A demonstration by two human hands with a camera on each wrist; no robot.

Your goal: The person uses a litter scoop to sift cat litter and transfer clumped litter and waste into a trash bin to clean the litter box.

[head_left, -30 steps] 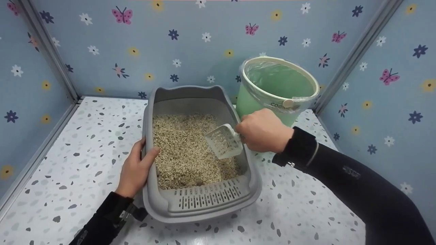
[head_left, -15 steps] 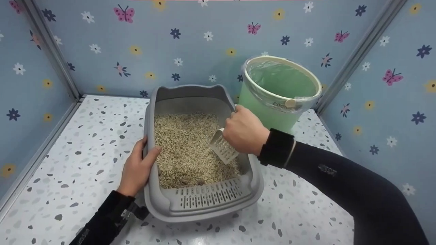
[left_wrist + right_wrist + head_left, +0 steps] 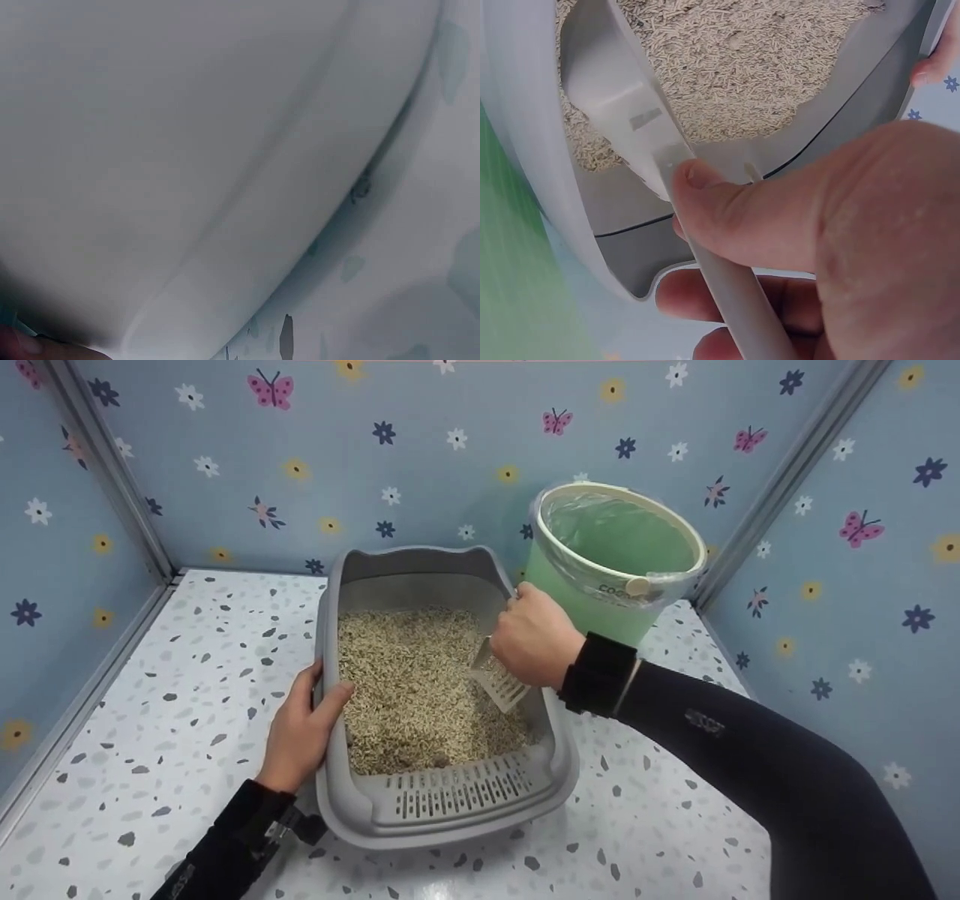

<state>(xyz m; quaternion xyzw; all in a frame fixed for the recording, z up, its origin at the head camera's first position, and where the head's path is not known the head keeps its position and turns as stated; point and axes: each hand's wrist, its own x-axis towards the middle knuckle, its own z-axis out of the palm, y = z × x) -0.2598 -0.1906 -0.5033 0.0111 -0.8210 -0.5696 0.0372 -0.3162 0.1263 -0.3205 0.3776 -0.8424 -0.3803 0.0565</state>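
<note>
A grey litter box (image 3: 450, 838) holds tan pellet litter (image 3: 412, 675), with darker lumps near its slotted front step. My left hand (image 3: 296, 731) grips the box's left side, thumb over the rim and fingers down the outside wall. In the left wrist view that wall (image 3: 187, 150) fills most of the frame, a bit of finger showing at the bottom left corner. Over the right part of the box, my right hand (image 3: 536, 637) holds a pale slotted litter scoop (image 3: 502, 688), its head tilted down close to the litter. The right wrist view shows the thumb lying along the scoop's handle (image 3: 731, 292).
Just behind the right hand stands a green bin (image 3: 585, 600) with a cream rim and a clear plastic liner. Flower-patterned panels (image 3: 420, 472) rise at the back and both sides. The speckled white surface (image 3: 187, 697) extends around the box.
My right hand has shifted left and slightly up over the box's right rim, turning the scoop so its head tips down toward the litter. My left hand stays on the rim.
</note>
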